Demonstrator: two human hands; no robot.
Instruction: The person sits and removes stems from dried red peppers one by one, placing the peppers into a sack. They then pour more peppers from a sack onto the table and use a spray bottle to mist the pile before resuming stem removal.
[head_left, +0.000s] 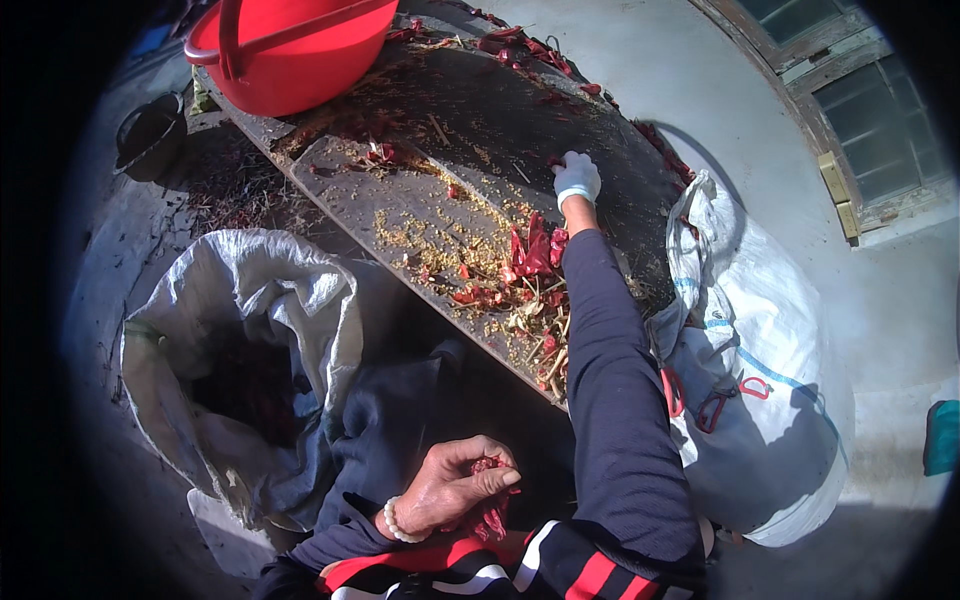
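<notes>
My left hand (454, 484), bare and with a beaded bracelet at the wrist, is closed around a bunch of dried red chili peppers (491, 517) close to my body. My right hand (577, 180), in a light glove, reaches far out over the dark tabletop (630, 195); a small red piece shows at its fingertips. Below that hand, by my forearm, lie larger dried red peppers (534, 251). Yellow seeds (420, 244), stems and broken pepper pieces are scattered across the board.
A red plastic basin (300, 67) stands at the table's far left end. An open white woven sack (240, 247) is at lower left, a full one (772, 420) at right with red-handled scissors (711, 411). A dark bucket (151, 139) stands on the littered ground.
</notes>
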